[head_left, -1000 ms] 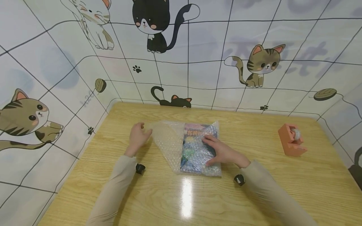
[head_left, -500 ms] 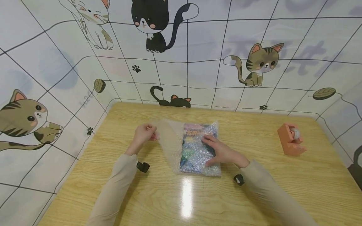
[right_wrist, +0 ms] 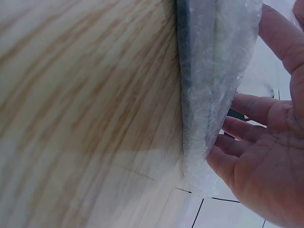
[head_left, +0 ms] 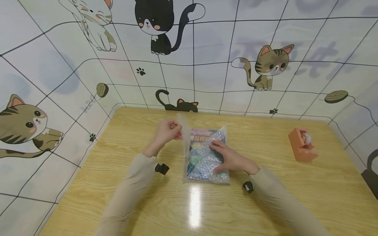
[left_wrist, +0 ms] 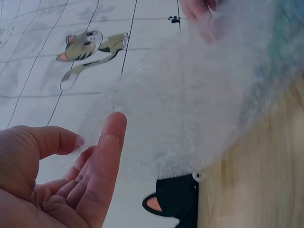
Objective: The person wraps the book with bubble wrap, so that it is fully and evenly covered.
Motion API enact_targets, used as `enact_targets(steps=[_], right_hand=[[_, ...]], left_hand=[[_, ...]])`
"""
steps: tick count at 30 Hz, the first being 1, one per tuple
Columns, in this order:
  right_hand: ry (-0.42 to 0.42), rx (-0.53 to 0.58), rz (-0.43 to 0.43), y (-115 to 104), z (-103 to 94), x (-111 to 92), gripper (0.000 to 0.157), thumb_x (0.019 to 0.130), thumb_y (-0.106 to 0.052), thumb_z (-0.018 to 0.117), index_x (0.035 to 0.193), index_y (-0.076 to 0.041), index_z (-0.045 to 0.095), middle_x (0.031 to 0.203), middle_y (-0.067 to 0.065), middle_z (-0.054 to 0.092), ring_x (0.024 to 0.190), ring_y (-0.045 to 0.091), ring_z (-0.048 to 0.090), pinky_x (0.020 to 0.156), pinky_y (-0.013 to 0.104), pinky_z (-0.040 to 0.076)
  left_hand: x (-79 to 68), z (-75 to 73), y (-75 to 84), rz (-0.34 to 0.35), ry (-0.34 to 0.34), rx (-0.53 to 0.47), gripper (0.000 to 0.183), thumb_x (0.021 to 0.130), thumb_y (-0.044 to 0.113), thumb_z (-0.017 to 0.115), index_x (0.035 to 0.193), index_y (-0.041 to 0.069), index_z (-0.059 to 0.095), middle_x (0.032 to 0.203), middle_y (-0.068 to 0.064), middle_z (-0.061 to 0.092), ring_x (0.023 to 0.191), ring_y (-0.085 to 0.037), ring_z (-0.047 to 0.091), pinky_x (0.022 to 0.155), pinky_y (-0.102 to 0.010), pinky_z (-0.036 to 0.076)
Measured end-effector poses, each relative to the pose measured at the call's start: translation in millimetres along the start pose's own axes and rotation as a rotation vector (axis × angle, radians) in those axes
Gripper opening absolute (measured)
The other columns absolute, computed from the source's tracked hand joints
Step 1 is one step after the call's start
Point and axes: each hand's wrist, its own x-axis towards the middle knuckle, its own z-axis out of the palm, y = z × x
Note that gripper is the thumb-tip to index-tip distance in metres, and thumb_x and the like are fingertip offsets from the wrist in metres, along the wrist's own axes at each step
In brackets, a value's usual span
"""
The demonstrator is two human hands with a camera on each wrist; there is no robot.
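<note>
A book (head_left: pixel 200 157) with a colourful, mostly blue cover lies on the table under clear bubble wrap (head_left: pixel 220 178). At its left side a loose flap (head_left: pixel 185 137) of the wrap stands raised. My left hand (head_left: pixel 167 131) pinches the edge of that flap between thumb and fingers; the flap (left_wrist: pixel 185 109) spreads out past the fingertips in the left wrist view. On the right part of the book my right hand (head_left: pixel 233 157) rests with fingers spread, pressing the wrap. In the right wrist view the fingers of the right hand (right_wrist: pixel 266 133) touch the wrapped book (right_wrist: pixel 209 80).
An orange tape dispenser (head_left: pixel 302 146) with a roll of clear tape (head_left: pixel 307 138) stands at the right of the wooden table (head_left: pixel 254 203). A cat-patterned cloth wall (head_left: pixel 218 78) borders the table at the back and left. A dark object (head_left: pixel 370 177) shows at the right edge.
My left hand has taken hold of the bubble wrap flap and moved right and slightly up, raising and folding it toward the book. My right hand has stayed on the book.
</note>
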Motion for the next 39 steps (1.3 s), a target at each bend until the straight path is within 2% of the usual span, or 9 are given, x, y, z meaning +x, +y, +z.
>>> enact_targets(steps=[4,9,15,20,27,29,33,39], right_hand=[[0.002,0.001,0.004,-0.4,-0.9,-0.7,0.096,0.069,-0.028,0.083,0.142,0.008,0.031,0.150,0.028,0.018,0.137,0.045,0.016,0.106,0.058,0.027],[0.015,-0.004,-0.003,-0.6,-1.0,-0.3,0.095,0.069,-0.028,0.084,0.141,0.008,0.032,0.148,0.029,0.020,0.136,0.046,0.018,0.106,0.058,0.025],[0.017,-0.001,-0.002,-0.3,-0.2,-0.4,0.096,0.069,-0.028,0.084,0.141,0.008,0.032,0.149,0.028,0.020,0.136,0.045,0.019,0.106,0.058,0.025],[0.028,0.008,-0.006,0.4,0.2,-1.2,0.096,0.068,-0.028,0.084,0.141,0.008,0.033,0.149,0.027,0.021,0.136,0.045,0.019,0.107,0.057,0.025],[0.027,0.026,-0.010,2.2,0.7,-2.5,0.099,0.067,-0.030,0.084,0.141,0.008,0.031,0.151,0.025,0.018,0.137,0.044,0.016,0.109,0.055,0.020],[0.032,0.024,-0.014,2.6,0.9,-2.0,0.099,0.066,-0.030,0.084,0.141,0.008,0.031,0.151,0.025,0.018,0.137,0.044,0.016,0.109,0.056,0.020],[0.039,0.010,-0.020,3.4,1.8,-1.7,0.100,0.066,-0.031,0.084,0.141,0.008,0.031,0.150,0.027,0.018,0.136,0.045,0.017,0.109,0.056,0.020],[0.051,0.019,-0.015,3.4,2.2,-2.7,0.106,0.065,-0.032,0.084,0.142,0.011,0.025,0.149,0.028,0.019,0.137,0.044,0.017,0.110,0.054,0.017]], left_hand=[[5.6,17.5,8.3,0.039,-0.048,0.047,0.017,0.091,0.007,0.052,0.092,-0.008,0.061,0.065,-0.013,0.065,0.068,-0.039,0.067,0.060,-0.040,0.057],[11.6,43.6,12.7,0.130,-0.100,0.075,0.012,0.090,0.003,0.053,0.086,-0.006,0.060,0.063,-0.013,0.065,0.058,-0.030,0.067,0.056,-0.038,0.057],[18.7,70.2,9.4,0.242,-0.138,0.158,0.009,0.086,0.000,0.055,0.080,-0.005,0.061,0.060,-0.013,0.065,0.048,-0.016,0.063,0.046,-0.025,0.053],[24.6,85.4,6.7,0.220,-0.148,0.224,0.010,0.085,0.002,0.060,0.078,-0.004,0.064,0.060,-0.010,0.064,0.044,-0.009,0.059,0.044,-0.022,0.051],[29.2,98.1,2.5,0.221,-0.132,0.417,0.011,0.083,0.009,0.063,0.078,0.003,0.070,0.059,-0.002,0.065,0.043,-0.004,0.056,0.043,-0.016,0.042],[29.8,100.3,0.8,0.210,-0.136,0.442,0.011,0.083,0.010,0.063,0.077,0.005,0.070,0.059,-0.001,0.065,0.044,-0.004,0.055,0.043,-0.016,0.040],[30.6,103.0,-3.8,0.166,-0.153,0.432,0.011,0.083,0.012,0.064,0.076,0.005,0.070,0.061,-0.001,0.065,0.048,-0.006,0.057,0.044,-0.016,0.040],[33.2,103.7,-13.8,0.075,-0.204,0.308,0.014,0.085,0.011,0.064,0.078,0.001,0.071,0.065,-0.006,0.068,0.054,-0.014,0.065,0.049,-0.017,0.047]])
